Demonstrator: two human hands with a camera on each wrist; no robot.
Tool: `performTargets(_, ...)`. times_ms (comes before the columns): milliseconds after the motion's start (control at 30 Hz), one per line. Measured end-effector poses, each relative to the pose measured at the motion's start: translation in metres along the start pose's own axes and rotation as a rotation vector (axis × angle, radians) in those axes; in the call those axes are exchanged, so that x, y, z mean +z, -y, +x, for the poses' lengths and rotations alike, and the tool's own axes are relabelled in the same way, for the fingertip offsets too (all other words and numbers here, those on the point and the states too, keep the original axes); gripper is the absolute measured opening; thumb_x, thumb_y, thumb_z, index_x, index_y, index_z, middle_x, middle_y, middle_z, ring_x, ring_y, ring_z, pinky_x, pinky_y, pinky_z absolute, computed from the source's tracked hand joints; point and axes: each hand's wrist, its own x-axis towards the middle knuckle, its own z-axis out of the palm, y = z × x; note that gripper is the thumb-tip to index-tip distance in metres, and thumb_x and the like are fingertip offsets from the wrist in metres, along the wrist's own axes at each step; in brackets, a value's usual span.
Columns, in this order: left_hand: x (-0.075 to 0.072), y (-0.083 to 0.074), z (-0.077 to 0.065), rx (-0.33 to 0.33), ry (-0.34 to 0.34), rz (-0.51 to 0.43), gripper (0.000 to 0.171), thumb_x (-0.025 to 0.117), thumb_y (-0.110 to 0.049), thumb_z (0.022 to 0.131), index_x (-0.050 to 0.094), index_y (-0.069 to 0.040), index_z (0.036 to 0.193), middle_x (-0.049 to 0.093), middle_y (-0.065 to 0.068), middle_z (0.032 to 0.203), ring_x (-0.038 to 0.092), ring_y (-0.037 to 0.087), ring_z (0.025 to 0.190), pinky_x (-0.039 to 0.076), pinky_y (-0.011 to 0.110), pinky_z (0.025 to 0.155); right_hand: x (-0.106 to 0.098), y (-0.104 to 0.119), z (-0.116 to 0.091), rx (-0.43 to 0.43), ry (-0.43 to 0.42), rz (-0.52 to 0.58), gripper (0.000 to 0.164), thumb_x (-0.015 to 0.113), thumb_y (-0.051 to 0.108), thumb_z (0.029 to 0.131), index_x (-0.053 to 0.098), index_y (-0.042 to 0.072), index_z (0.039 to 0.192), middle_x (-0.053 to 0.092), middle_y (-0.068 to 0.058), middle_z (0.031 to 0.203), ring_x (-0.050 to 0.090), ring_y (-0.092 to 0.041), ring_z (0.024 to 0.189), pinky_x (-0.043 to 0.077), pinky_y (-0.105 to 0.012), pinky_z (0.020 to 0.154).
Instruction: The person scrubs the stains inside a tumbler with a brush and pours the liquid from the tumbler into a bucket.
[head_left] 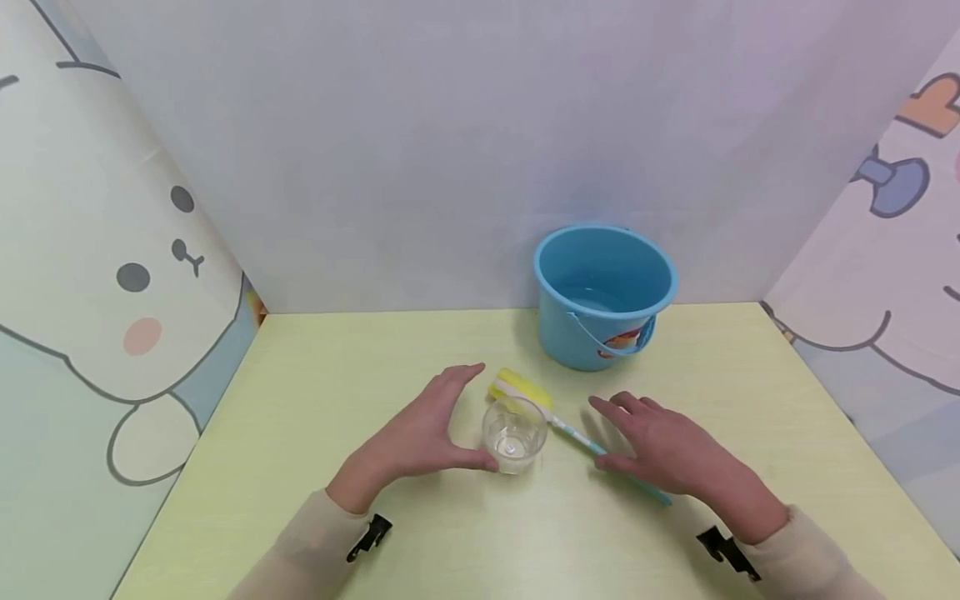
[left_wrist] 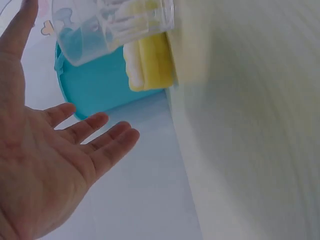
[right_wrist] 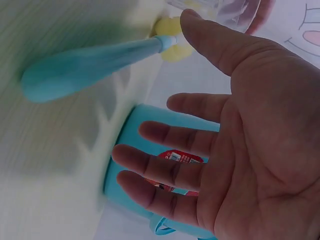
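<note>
A clear cup [head_left: 514, 437] stands upright on the table in the head view. Just left of it is my left hand [head_left: 431, 429], fingers spread and thumb tip at the cup's side. Behind the cup lies a sponge brush with a yellow and white head [head_left: 525, 389] and a thin blue handle [right_wrist: 95, 62] that slants toward the right front. Over that handle my right hand [head_left: 660, 446] hovers with its fingers extended and nothing held. In the left wrist view the cup [left_wrist: 112, 27] shows beyond the open palm [left_wrist: 45, 165].
A blue bucket [head_left: 562, 333] with a lowered handle and a red label stands at the back of the pale yellow table [head_left: 360, 350], right of the brush head. A plain light wall [head_left: 390, 167] rises behind, and cartoon-printed panels [head_left: 97, 250] flank both sides.
</note>
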Motion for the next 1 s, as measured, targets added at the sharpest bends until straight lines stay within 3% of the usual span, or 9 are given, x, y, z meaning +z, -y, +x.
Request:
performTargets(233, 0.013, -0.005, 0.006, 0.032, 0.070, -0.080, 0.119, 0.097, -0.058, 0.069, 0.037, -0.014, 0.162, 0.047, 0.002, 0.157, 0.049, 0.021, 0.139, 0.045, 0.043, 0.114, 0.005, 0.010, 0.006, -0.028, 0.036, -0.010, 0.072, 0.086, 0.051, 0.087, 0.064, 0.008, 0.141, 0.060, 0.002, 0.105, 0.058, -0.013, 0.085, 0.055, -0.034, 0.067)
performTargets(400, 0.020, -0.008, 0.009, 0.025, 0.109, -0.129, 0.113, 0.098, -0.054, 0.071, 0.039, -0.014, 0.160, 0.051, 0.001, 0.149, 0.054, 0.021, 0.130, 0.049, 0.041, 0.108, 0.009, 0.015, 0.008, -0.039, 0.066, 0.020, 0.060, 0.088, 0.046, 0.087, 0.067, 0.010, 0.131, 0.053, 0.008, 0.094, 0.049, -0.008, 0.075, 0.047, -0.028, 0.061)
performTargets(1000, 0.034, -0.004, 0.018, 0.001, 0.118, -0.203, 0.100, 0.100, -0.040, 0.073, 0.046, -0.011, 0.152, 0.060, 0.001, 0.140, 0.057, 0.016, 0.127, 0.048, 0.041, 0.109, 0.018, 0.013, 0.013, -0.071, 0.058, 0.037, 0.030, 0.085, 0.011, 0.091, 0.070, 0.008, 0.116, 0.058, 0.006, 0.092, 0.055, -0.007, 0.073, 0.056, -0.031, 0.066)
